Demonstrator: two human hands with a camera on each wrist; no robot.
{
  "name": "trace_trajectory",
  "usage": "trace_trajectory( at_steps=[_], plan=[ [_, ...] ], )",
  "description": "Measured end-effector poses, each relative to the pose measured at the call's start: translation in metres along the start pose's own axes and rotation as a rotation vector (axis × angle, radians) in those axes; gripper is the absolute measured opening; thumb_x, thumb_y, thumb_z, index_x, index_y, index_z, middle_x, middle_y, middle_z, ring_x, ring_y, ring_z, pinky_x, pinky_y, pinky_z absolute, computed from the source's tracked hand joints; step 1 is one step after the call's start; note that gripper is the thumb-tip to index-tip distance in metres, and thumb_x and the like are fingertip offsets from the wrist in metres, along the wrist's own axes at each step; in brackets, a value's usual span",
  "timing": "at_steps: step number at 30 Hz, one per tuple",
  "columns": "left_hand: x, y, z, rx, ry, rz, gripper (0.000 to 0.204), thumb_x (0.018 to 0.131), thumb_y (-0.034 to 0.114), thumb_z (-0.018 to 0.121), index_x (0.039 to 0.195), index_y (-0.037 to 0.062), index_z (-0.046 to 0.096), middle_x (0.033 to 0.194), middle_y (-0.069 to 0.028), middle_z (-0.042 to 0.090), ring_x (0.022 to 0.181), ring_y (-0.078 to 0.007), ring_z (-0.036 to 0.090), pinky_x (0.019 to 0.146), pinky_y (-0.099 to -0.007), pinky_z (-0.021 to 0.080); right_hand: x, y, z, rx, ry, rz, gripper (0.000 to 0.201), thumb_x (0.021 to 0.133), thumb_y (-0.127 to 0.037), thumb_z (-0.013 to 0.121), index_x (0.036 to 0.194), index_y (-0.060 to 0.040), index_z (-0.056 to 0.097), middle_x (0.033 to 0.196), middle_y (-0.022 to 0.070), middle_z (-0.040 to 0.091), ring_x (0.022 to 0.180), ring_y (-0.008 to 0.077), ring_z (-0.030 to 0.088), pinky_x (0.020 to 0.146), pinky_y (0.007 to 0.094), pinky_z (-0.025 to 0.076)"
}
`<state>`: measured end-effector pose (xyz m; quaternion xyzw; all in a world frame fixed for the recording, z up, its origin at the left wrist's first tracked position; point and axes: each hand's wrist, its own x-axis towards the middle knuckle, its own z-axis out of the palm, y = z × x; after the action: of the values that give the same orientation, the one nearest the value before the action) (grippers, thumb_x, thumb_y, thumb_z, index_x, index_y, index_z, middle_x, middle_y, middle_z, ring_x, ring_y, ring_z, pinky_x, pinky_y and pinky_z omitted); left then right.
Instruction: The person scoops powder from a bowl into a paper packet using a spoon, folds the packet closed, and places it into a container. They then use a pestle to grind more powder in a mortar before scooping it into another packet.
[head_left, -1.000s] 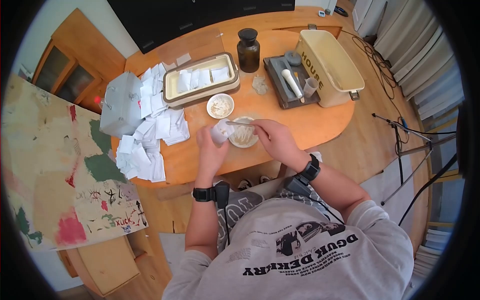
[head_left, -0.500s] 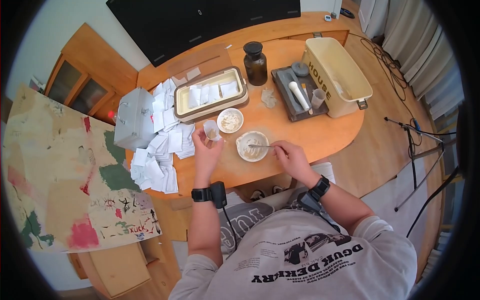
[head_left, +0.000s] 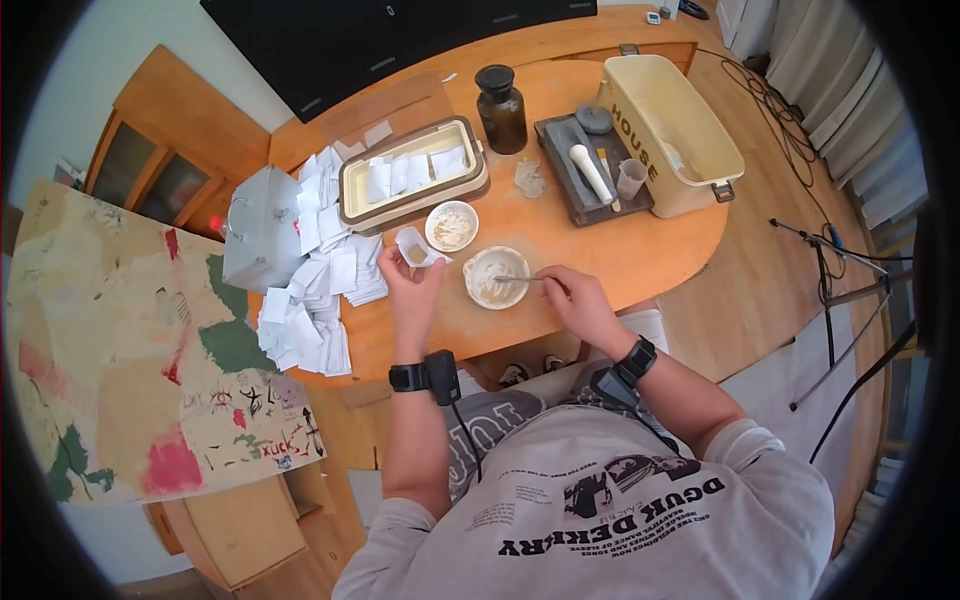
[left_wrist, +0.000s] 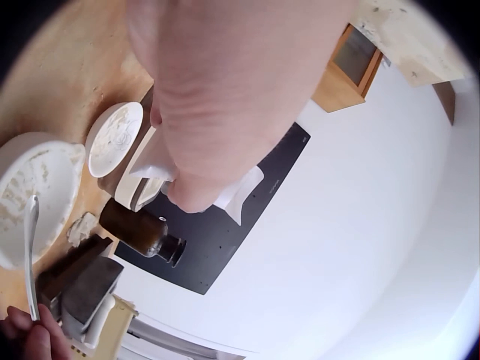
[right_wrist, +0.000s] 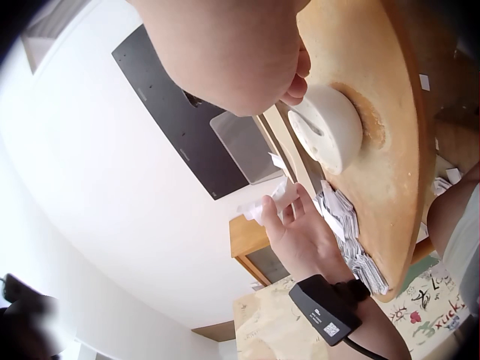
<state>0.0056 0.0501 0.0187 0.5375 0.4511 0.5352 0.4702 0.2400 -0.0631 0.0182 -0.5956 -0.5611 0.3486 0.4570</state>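
Note:
In the head view the left hand (head_left: pixel 411 297) holds a small paper pouch (head_left: pixel 416 250) with some powder inside, left of the bowls. The right hand (head_left: pixel 580 308) pinches the handle of a metal spoon (head_left: pixel 520 279), whose tip lies in a white mortar bowl (head_left: pixel 482 292) smeared with pale residue. Behind the mortar stands a smaller white bowl (head_left: pixel 452 242) holding pale powder. The left wrist view shows the spoon (left_wrist: pixel 30 247) over the mortar (left_wrist: pixel 73 169). In the right wrist view the left hand (right_wrist: pixel 304 236) grips the pouch (right_wrist: pixel 259 210) between thumb and fingers.
A pile of white packets (head_left: pixel 310 335) and a metal case (head_left: pixel 262 235) lie left. Behind are a cream tray (head_left: pixel 360 209) with packets and a dark bottle (head_left: pixel 502 125). A dark tray with a pestle (head_left: pixel 590 172) and a cream bin (head_left: pixel 700 140) stand right.
The left hand has moved left with the pouch, away from the mortar. The spoon has gone from the pouch into the mortar, and the right hand has moved right and down.

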Motion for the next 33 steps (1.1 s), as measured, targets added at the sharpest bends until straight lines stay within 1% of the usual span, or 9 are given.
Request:
trace_trajectory(
  at_steps=[2, 5, 7, 9, 12, 14, 18, 29, 33],
  plan=[
    [-0.002, 0.004, -0.002, 0.033, 0.044, -0.069, 0.061, 0.086, 0.001, 0.073, 0.132, 0.0021, 0.032, 0.133, -0.0158, 0.045, 0.126, -0.0234, 0.049, 0.107, -0.0382, 0.045, 0.0, 0.006, 0.003, 0.01, 0.019, 0.0, 0.017, 0.099, -0.007, 0.054, 0.109, 0.0012, 0.066, 0.083, 0.0146, 0.07, 0.076, 0.026, 0.069, 0.072, 0.0346, 0.054],
    [0.006, -0.017, -0.016, 0.126, 0.079, -0.075, 0.059, 0.086, 0.003, 0.073, 0.13, 0.0005, 0.035, 0.132, -0.0177, 0.045, 0.125, -0.0243, 0.05, 0.106, -0.0379, 0.046, -0.002, 0.005, 0.006, 0.05, 0.025, 0.039, 0.018, 0.099, -0.007, 0.054, 0.109, 0.0014, 0.066, 0.083, 0.0147, 0.069, 0.076, 0.0264, 0.069, 0.072, 0.0344, 0.054],
    [0.023, -0.007, -0.023, 0.205, 0.132, -0.055, 0.058, 0.085, 0.004, 0.074, 0.129, -0.0005, 0.036, 0.13, -0.0186, 0.045, 0.122, -0.0252, 0.051, 0.104, -0.0385, 0.047, -0.004, 0.006, 0.006, 0.053, 0.025, 0.033, 0.018, 0.099, -0.007, 0.054, 0.11, 0.0015, 0.065, 0.083, 0.0148, 0.069, 0.077, 0.0265, 0.069, 0.072, 0.0344, 0.054],
    [0.051, 0.0, -0.035, 0.279, 0.188, -0.035, 0.058, 0.084, 0.006, 0.075, 0.127, -0.0015, 0.038, 0.129, -0.0196, 0.046, 0.12, -0.0261, 0.052, 0.102, -0.0392, 0.048, -0.005, 0.007, 0.006, 0.053, 0.024, 0.026, 0.018, 0.099, -0.007, 0.054, 0.11, 0.0015, 0.065, 0.083, 0.0149, 0.069, 0.077, 0.0266, 0.069, 0.072, 0.0343, 0.054],
    [0.113, -0.003, -0.059, 0.532, 0.218, 0.132, 0.062, 0.08, 0.014, 0.079, 0.125, -0.0032, 0.04, 0.125, -0.0215, 0.047, 0.116, -0.0308, 0.053, 0.099, -0.0424, 0.047, -0.008, 0.008, 0.008, 0.054, 0.023, 0.017, 0.018, 0.099, -0.006, 0.054, 0.11, 0.0012, 0.065, 0.084, 0.0149, 0.069, 0.077, 0.027, 0.069, 0.072, 0.0343, 0.054],
    [0.151, 0.005, -0.065, 0.807, 0.232, 0.19, 0.065, 0.077, 0.021, 0.08, 0.124, -0.0045, 0.042, 0.122, -0.0249, 0.047, 0.114, -0.0375, 0.051, 0.1, -0.0444, 0.045, -0.008, 0.007, 0.008, 0.047, 0.013, 0.006, 0.017, 0.099, -0.006, 0.054, 0.11, 0.0007, 0.066, 0.084, 0.0151, 0.069, 0.077, 0.0278, 0.069, 0.072, 0.0345, 0.054],
    [0.192, 0.006, -0.061, 0.818, 0.181, 0.115, 0.065, 0.076, 0.022, 0.078, 0.124, -0.0051, 0.042, 0.123, -0.031, 0.046, 0.117, -0.0446, 0.048, 0.103, -0.0443, 0.042, -0.011, 0.006, 0.009, 0.056, 0.022, 0.001, 0.017, 0.099, -0.006, 0.054, 0.11, 0.0003, 0.066, 0.084, 0.0151, 0.069, 0.077, 0.029, 0.069, 0.072, 0.0353, 0.054],
    [0.217, -0.028, -0.067, 1.036, 0.014, 0.079, 0.062, 0.075, 0.023, 0.078, 0.124, -0.0032, 0.051, 0.122, -0.0284, 0.049, 0.115, -0.0455, 0.051, 0.103, -0.0454, 0.043, -0.008, 0.005, 0.004, 0.071, 0.01, 0.03, 0.017, 0.099, -0.007, 0.054, 0.11, 0.0005, 0.065, 0.083, 0.0154, 0.07, 0.077, 0.0293, 0.069, 0.073, 0.036, 0.054],
    [0.215, -0.028, -0.068, 1.185, 0.022, 0.052, 0.062, 0.073, 0.032, 0.08, 0.122, 0.0019, 0.057, 0.124, -0.0227, 0.051, 0.117, -0.0422, 0.052, 0.103, -0.046, 0.044, -0.007, 0.01, 0.005, 0.089, 0.004, 0.049, 0.018, 0.099, -0.007, 0.054, 0.11, 0.001, 0.065, 0.083, 0.0154, 0.07, 0.077, 0.029, 0.069, 0.073, 0.0356, 0.054]
  ],
)
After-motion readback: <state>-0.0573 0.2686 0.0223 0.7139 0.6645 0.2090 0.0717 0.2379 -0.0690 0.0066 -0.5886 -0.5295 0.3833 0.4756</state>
